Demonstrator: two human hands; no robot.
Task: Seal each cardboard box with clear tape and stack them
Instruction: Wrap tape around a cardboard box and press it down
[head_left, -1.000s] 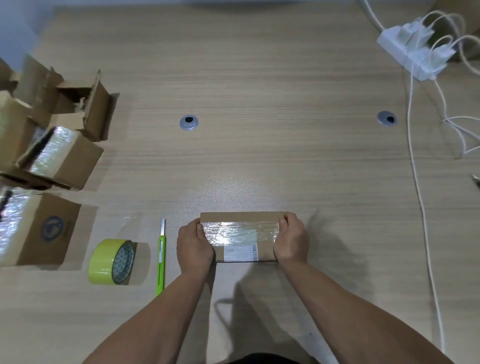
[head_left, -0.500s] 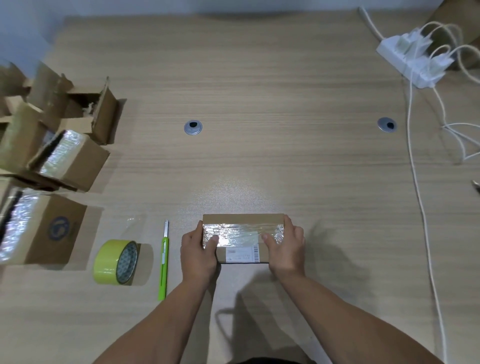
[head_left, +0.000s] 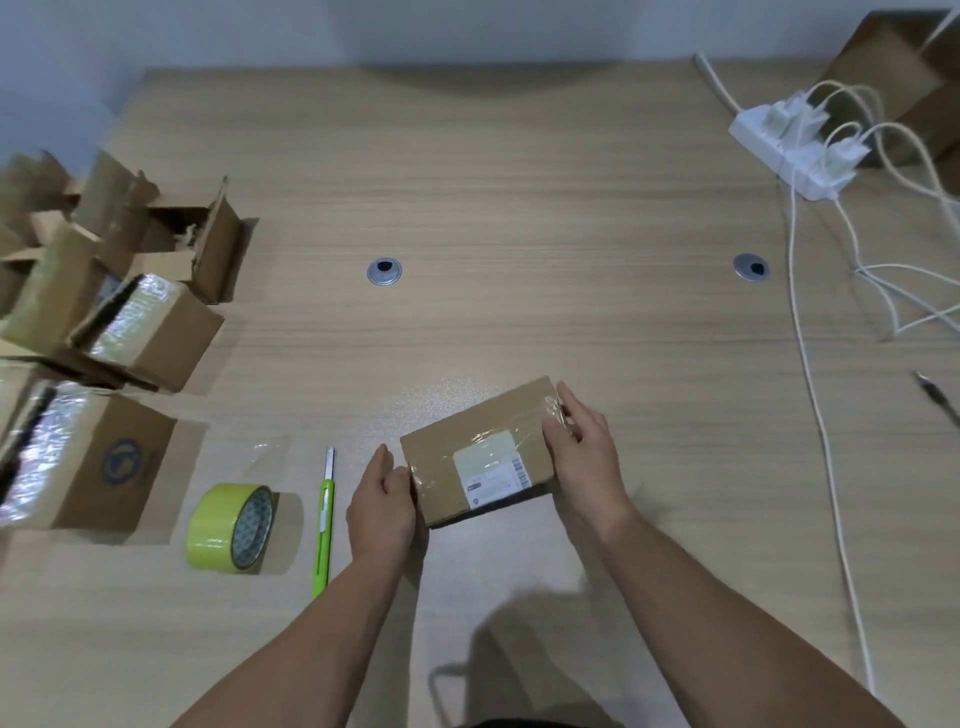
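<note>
A small flat cardboard box (head_left: 447, 457) with a white label and clear tape across its top sits at the table's near middle, turned at an angle. My left hand (head_left: 382, 501) holds its left end, thumb on the taped edge. My right hand (head_left: 584, 457) grips its right end, fingers curled over the tape there. A roll of tape with a yellow-green rim (head_left: 228, 527) stands on edge to the left. Beside it lies a green utility knife (head_left: 324, 519).
Several cardboard boxes (head_left: 150, 332), some taped (head_left: 88, 462) and some open (head_left: 208, 244), pile up at the left edge. A white power strip (head_left: 795, 150) with trailing cables sits at the far right, with brown boxes (head_left: 883, 73) behind it. Two metal grommets (head_left: 384, 271) dot the table.
The box has been turned counter-clockwise, its right end swung away from me. Both hands moved from smoothing the tape on top to holding the box's ends.
</note>
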